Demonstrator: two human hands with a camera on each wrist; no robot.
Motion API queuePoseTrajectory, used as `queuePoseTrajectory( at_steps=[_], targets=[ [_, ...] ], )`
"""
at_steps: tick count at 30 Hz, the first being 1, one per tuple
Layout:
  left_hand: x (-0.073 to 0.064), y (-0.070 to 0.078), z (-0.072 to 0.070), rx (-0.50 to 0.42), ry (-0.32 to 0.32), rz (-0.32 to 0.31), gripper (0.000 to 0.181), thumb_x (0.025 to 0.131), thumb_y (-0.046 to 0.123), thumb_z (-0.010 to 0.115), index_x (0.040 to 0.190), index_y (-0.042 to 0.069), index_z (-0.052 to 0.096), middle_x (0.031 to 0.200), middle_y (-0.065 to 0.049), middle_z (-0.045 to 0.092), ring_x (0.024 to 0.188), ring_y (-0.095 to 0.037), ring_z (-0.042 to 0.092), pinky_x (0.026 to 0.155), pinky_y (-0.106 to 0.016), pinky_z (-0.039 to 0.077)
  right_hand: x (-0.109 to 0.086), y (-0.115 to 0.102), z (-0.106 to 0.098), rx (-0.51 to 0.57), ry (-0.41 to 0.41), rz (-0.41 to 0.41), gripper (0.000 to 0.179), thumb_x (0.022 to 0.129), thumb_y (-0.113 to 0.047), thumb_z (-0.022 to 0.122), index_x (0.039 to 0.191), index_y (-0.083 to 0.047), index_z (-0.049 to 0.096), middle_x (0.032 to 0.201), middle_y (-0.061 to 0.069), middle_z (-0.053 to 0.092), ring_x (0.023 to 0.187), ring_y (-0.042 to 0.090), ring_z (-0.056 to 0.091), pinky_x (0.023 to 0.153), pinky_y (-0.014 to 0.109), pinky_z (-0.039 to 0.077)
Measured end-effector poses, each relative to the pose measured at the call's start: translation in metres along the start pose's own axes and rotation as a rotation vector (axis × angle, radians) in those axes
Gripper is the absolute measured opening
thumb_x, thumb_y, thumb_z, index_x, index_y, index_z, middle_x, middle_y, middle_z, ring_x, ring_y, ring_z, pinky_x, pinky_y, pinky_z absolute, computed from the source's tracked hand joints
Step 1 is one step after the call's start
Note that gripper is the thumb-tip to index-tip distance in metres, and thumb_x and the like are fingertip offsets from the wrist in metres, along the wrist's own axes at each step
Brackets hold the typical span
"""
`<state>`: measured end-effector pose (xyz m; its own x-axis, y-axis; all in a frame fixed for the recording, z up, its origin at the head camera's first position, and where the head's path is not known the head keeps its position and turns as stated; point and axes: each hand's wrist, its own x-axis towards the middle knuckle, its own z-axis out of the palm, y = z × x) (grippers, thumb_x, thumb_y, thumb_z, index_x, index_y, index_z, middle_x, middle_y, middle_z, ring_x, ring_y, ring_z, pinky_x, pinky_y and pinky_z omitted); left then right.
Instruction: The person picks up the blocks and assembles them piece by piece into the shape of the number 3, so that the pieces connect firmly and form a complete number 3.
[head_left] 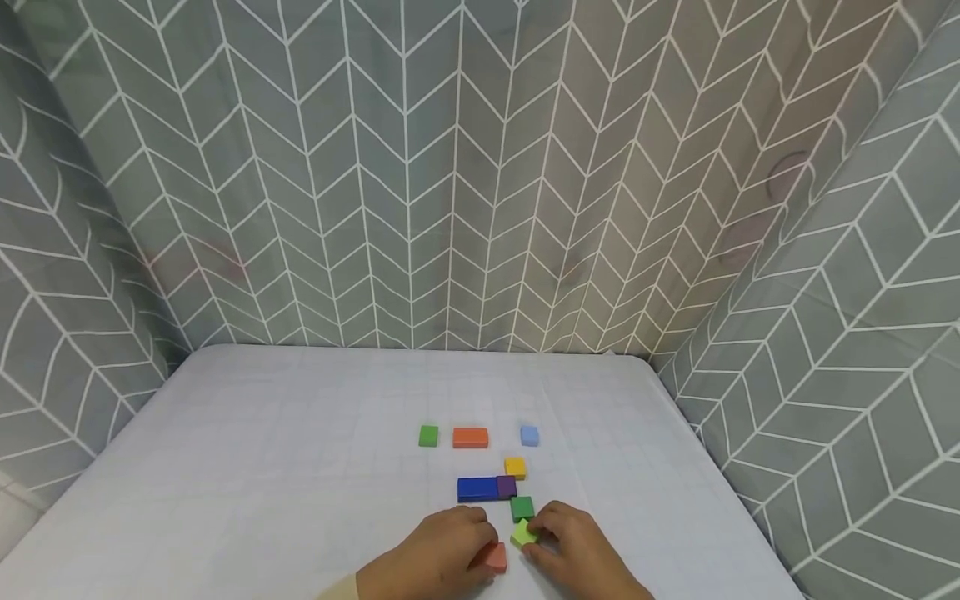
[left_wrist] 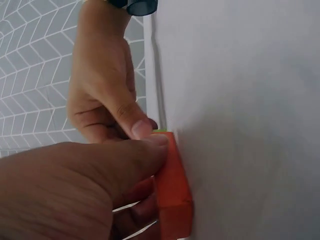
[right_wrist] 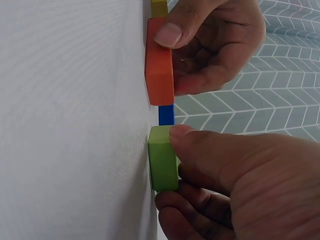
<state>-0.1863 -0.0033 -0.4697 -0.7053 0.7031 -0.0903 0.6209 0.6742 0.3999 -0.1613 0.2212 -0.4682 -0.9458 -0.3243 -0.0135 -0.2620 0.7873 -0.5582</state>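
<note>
My left hand (head_left: 435,552) grips a red-orange block (head_left: 496,557) between thumb and fingers, low over the white table and partly covering it. In the left wrist view, the long side of the red-orange block (left_wrist: 175,187) shows beneath the thumb. To its right, my right hand (head_left: 576,546) pinches a light green block (head_left: 522,535), which sits turned at an angle in the head view. The right wrist view shows the light green block (right_wrist: 164,162) between thumb and fingers, close to the tabletop. Just beyond it lies a darker green block (head_left: 522,508).
Farther up the white table (head_left: 300,450) lie a blue block (head_left: 477,489) against a purple block (head_left: 507,487), and a yellow block (head_left: 515,467). A row behind holds a green block (head_left: 428,436), an orange block (head_left: 470,437) and a light blue block (head_left: 529,436). Patterned curtains (head_left: 420,183) surround the table.
</note>
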Motion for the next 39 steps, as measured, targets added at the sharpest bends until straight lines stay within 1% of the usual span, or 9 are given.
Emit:
queuePoseTrajectory(
  at_steps=[4,5,10,16,18,29,35,39],
  targets=[
    [0.002,0.003,0.003,0.022,0.001,0.011,0.016,0.089,0.04,0.074,0.098,0.027,0.072,0.081,0.018,0.052,0.073,0.001,0.047,0.068,-0.02,0.047,0.0,0.001,0.001,-0.008,0.001,-0.02,0.021,0.084,-0.035,0.079,0.096,-0.018,0.075,0.091,-0.018,0.062,0.078,-0.004,0.053,0.072,0.023,0.054],
    [0.003,0.005,0.003,0.019,-0.008,0.003,0.017,0.089,0.041,0.074,0.099,0.027,0.072,0.081,0.018,0.052,0.073,0.001,0.047,0.069,-0.021,0.048,0.0,0.002,0.001,-0.008,0.001,-0.022,0.021,0.084,-0.034,0.079,0.096,-0.018,0.075,0.091,-0.018,0.062,0.078,-0.004,0.053,0.072,0.023,0.054],
    [0.006,0.007,0.007,0.011,-0.02,-0.01,0.018,0.089,0.042,0.073,0.102,0.029,0.072,0.081,0.018,0.052,0.073,0.0,0.046,0.069,-0.021,0.047,0.001,0.001,0.001,0.019,-0.012,0.003,0.019,0.084,-0.033,0.079,0.096,-0.019,0.075,0.09,-0.018,0.062,0.078,-0.003,0.053,0.073,0.023,0.055],
    [0.008,0.006,0.012,0.057,0.05,0.068,0.017,0.089,0.042,0.073,0.099,0.028,0.071,0.083,0.018,0.051,0.073,0.002,0.045,0.068,-0.018,0.045,0.001,0.002,0.0,0.03,-0.012,0.001,0.018,0.084,-0.031,0.079,0.096,-0.018,0.075,0.09,-0.017,0.063,0.078,-0.003,0.055,0.073,0.024,0.056],
    [0.008,0.006,0.013,0.062,0.064,0.079,0.016,0.089,0.042,0.073,0.099,0.028,0.071,0.084,0.018,0.051,0.073,0.002,0.044,0.068,-0.018,0.044,0.0,0.002,0.0,0.031,-0.013,0.002,0.018,0.084,-0.032,0.079,0.096,-0.018,0.075,0.09,-0.017,0.063,0.078,-0.003,0.054,0.073,0.024,0.056],
    [0.007,0.008,0.012,0.035,0.059,0.068,0.018,0.089,0.039,0.074,0.103,0.028,0.073,0.082,0.018,0.051,0.072,0.002,0.044,0.068,-0.018,0.044,0.0,0.001,0.001,0.063,-0.021,0.004,0.019,0.085,-0.032,0.079,0.097,-0.018,0.075,0.091,-0.016,0.063,0.078,-0.002,0.055,0.072,0.023,0.055],
    [0.007,0.007,0.011,0.018,0.045,0.056,0.02,0.089,0.042,0.073,0.106,0.03,0.072,0.085,0.02,0.051,0.075,0.002,0.045,0.071,-0.018,0.046,-0.001,-0.001,0.0,0.048,-0.025,0.007,0.02,0.085,-0.033,0.079,0.097,-0.018,0.075,0.091,-0.016,0.063,0.078,-0.002,0.054,0.072,0.024,0.055],
    [0.005,0.004,0.009,0.028,0.056,0.031,0.025,0.088,0.046,0.073,0.107,0.03,0.071,0.088,0.02,0.053,0.079,0.002,0.046,0.075,-0.021,0.049,0.0,-0.001,-0.001,0.039,-0.018,0.015,0.021,0.085,-0.034,0.079,0.097,-0.018,0.075,0.092,-0.016,0.063,0.079,-0.001,0.054,0.074,0.026,0.056]
  ],
)
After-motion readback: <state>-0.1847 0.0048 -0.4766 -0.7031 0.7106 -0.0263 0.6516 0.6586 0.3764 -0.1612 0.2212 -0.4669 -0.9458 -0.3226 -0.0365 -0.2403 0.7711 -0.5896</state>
